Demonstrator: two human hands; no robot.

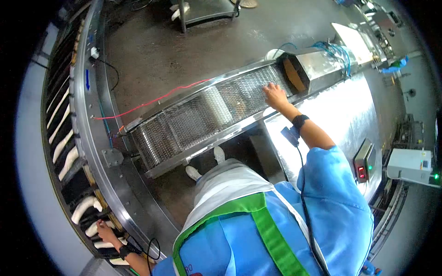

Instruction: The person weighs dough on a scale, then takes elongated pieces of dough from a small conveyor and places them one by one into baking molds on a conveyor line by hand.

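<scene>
My left hand (106, 231) is at the lower left, its fingers bent together on one end of a pale, curved piece (93, 228) in a dark slotted conveyor (69, 184). Other pale long pieces lie in the slots above and below it. My right hand (276, 96) hangs over the upper end of an inclined metal mesh belt (198, 117), fingers apart and nothing held. A black device with a cable is strapped near that wrist.
A steel table (322, 124) stands right of the belt, with a red-lit display (362, 171) at its edge. A metal hood (322, 69) covers the belt's upper end. A red cord (159, 99) runs beside the belt. A steel stand (207, 16) is at the top.
</scene>
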